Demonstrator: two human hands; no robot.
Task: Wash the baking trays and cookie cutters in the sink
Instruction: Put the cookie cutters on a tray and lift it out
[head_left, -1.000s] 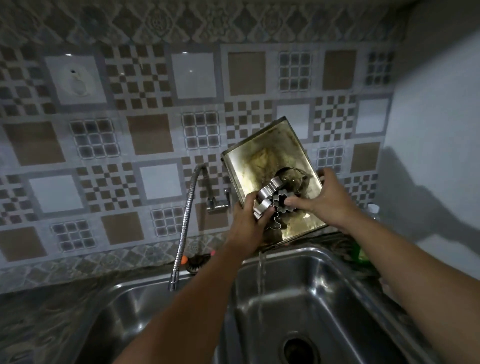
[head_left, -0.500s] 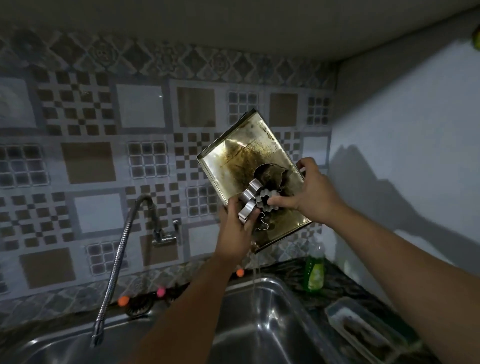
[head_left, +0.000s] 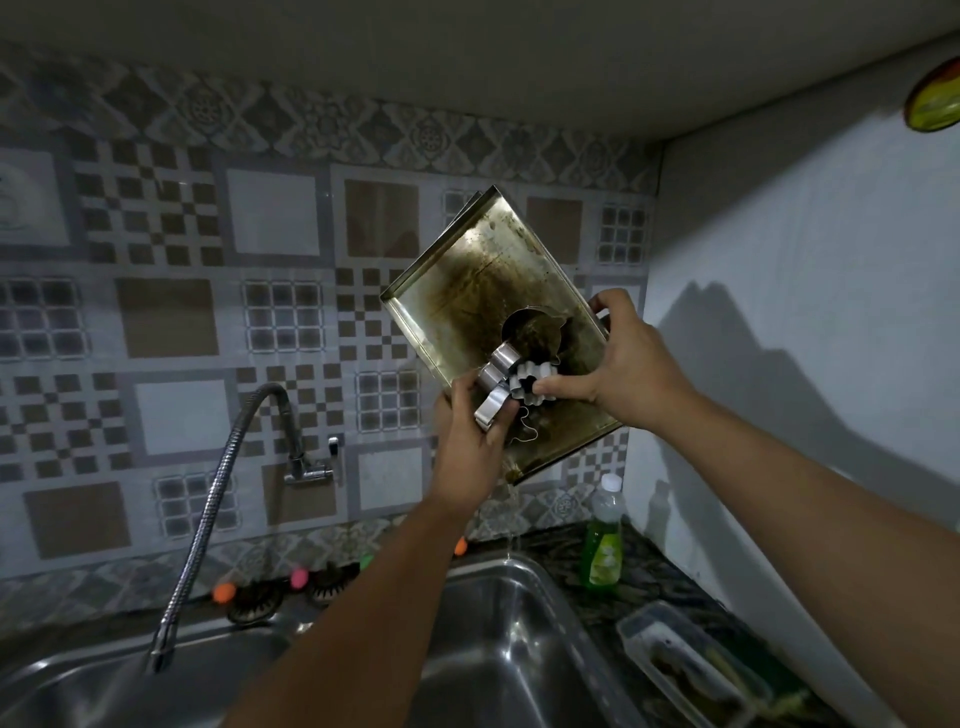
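Baking trays (head_left: 467, 291) tilted over sink (head_left: 519, 623), cookie cutters (head_left: 519, 374) in both hands' grip

Open sink basin (head_left: 498, 675) below the raised baking trays (head_left: 483, 291). Flexible faucet hose (head_left: 208, 519) arches over the left basin; soap bottle (head_left: 602, 535) and plastic container (head_left: 691, 670) occupy the bench at right, against the wall.
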